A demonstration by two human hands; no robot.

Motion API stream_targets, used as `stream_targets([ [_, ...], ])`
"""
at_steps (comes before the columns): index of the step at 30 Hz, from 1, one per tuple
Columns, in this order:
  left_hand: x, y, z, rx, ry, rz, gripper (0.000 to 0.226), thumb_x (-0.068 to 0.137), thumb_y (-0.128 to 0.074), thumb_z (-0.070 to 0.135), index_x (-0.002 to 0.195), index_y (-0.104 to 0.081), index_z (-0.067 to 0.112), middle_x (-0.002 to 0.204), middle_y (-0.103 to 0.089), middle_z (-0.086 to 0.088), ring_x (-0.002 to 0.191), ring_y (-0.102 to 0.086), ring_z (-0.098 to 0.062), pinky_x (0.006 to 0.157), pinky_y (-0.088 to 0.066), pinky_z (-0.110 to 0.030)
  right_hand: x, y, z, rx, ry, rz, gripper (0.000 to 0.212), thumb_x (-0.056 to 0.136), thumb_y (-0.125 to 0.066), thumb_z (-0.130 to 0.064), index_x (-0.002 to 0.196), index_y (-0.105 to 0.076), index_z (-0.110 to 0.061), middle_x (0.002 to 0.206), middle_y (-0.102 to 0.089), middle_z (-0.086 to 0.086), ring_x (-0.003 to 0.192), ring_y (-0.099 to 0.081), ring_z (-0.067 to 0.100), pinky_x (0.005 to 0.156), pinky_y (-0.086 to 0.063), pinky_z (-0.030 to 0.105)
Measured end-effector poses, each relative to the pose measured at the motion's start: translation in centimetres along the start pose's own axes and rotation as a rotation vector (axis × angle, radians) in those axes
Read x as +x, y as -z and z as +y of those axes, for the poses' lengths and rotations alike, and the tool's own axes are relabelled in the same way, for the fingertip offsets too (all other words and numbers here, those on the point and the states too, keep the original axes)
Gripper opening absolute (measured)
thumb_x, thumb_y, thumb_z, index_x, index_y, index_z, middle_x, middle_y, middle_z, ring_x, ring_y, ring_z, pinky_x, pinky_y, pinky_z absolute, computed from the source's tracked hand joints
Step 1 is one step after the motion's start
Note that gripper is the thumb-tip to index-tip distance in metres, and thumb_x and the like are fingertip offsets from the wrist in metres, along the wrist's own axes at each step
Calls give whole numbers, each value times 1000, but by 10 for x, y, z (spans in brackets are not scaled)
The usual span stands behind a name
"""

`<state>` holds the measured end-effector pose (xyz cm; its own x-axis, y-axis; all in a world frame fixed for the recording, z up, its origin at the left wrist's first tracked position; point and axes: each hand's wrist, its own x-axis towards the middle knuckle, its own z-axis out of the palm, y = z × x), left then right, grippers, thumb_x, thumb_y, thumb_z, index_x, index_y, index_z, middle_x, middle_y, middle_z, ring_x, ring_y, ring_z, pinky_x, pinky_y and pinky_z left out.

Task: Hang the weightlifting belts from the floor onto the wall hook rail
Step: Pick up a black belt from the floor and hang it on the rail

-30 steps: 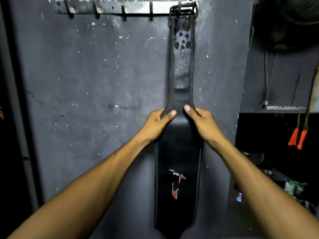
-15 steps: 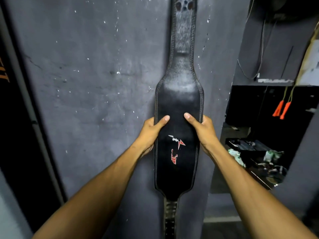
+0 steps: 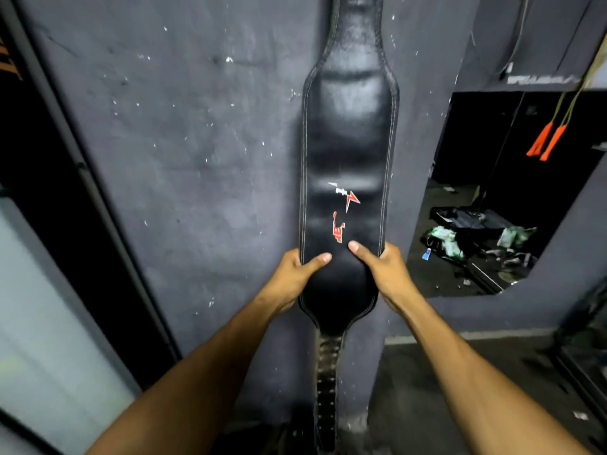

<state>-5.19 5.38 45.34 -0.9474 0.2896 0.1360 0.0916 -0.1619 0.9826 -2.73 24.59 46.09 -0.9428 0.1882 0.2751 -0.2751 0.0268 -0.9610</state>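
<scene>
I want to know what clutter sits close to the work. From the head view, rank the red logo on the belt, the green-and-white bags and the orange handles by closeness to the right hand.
From the right hand:
1. Red logo, just up-left, on the belt.
2. Green-and-white bags, right, in the recess.
3. Orange handles, hanging upper right.

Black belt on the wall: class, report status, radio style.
Left hand and right hand grip the belt low on its wide section, thumbs on front. Belt flat against grey wall; hook rail out of frame. Nothing obstructing.
</scene>
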Motion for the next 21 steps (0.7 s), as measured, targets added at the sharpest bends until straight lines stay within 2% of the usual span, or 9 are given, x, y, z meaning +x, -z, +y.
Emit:
stream_targets([
  [3, -20, -2, 1, -4, 24, -44, 18, 97, -68, 8, 112, -73, 15, 109, -80, -2, 104, -76, -18, 86, -59, -25, -21, 6, 12, 93, -56, -94, 41, 93, -77, -22, 132, -68, -12, 126, -76, 5, 119, -72, 24, 103, -56, 38],
  [6, -48, 1, -31, 172, 119, -140, 26, 92, -74, 10, 115, -72, 24, 106, -80, 7, 103, -75, -12, 84, -59, -22, -54, 18, 40, 56, -196, -220, 57, 86, -84, -32, 136, -65, -15, 132, -73, 8, 123, -70, 25, 106, -54, 42],
  [9, -68, 3, -64, 199, 218, -123, 27, 92, -74, 10, 117, -71, 21, 115, -78, -7, 110, -74, -25, 95, -61, -42, -72, 26, 53, -53, -201, -174, 37, 85, -83, -19, 121, -73, -16, 119, -79, 5, 112, -75, 20, 99, -59, 37],
  [11, -73, 0, -73, 184, 227, -71, 25, 93, -73, 12, 118, -72, 15, 116, -77, -12, 111, -74, -27, 100, -58, -49, -75, 27, 51, -90, -165, -143, 26, 87, -82, -15, 113, -76, -16, 108, -81, -1, 106, -77, 19, 94, -61, 34],
  [14, -76, -10, -78, 175, 245, 6, 16, 93, -74, 16, 109, -73, 16, 101, -80, -1, 97, -76, -18, 91, -60, -36, -75, 34, 53, -75, -173, -161, 27, 88, -81, -13, 114, -76, -15, 107, -81, -4, 103, -77, 14, 92, -61, 27],
  [16, -78, -19, -88, 178, 263, 43, 6, 92, -75, 12, 94, -70, 13, 81, -74, 1, 84, -72, -16, 84, -56, -29, -78, 42, 73, -96, -234, -201, 28, 88, -81, -12, 113, -72, -2, 101, -76, 2, 95, -74, 14, 90, -58, 28],
  [17, -80, -23, -94, 191, 281, 50, 6, 93, -73, 7, 93, -69, 11, 81, -74, 1, 84, -72, -13, 84, -56, -26, -83, 46, 86, -144, -277, -218, 27, 87, -82, -10, 106, -68, 3, 92, -70, 7, 87, -69, 14, 85, -55, 31],
  [19, -88, -30, -117, 241, 313, 69, 14, 92, -73, 1, 104, -69, 7, 100, -78, -9, 96, -72, -16, 91, -58, -31, -97, 54, 121, -243, -354, -238, 26, 84, -83, -2, 102, -65, -3, 90, -67, 8, 77, -67, 6, 84, -53, 31],
  [21, -103, -38, -141, 256, 332, 171, 22, 90, -74, 3, 111, -66, 4, 110, -73, -19, 98, -67, -20, 96, -53, -39, -112, 61, 161, -315, -428, -235, 29, 82, -85, -1, 102, -69, -17, 98, -74, 8, 88, -73, 10, 92, -58, 37],
])
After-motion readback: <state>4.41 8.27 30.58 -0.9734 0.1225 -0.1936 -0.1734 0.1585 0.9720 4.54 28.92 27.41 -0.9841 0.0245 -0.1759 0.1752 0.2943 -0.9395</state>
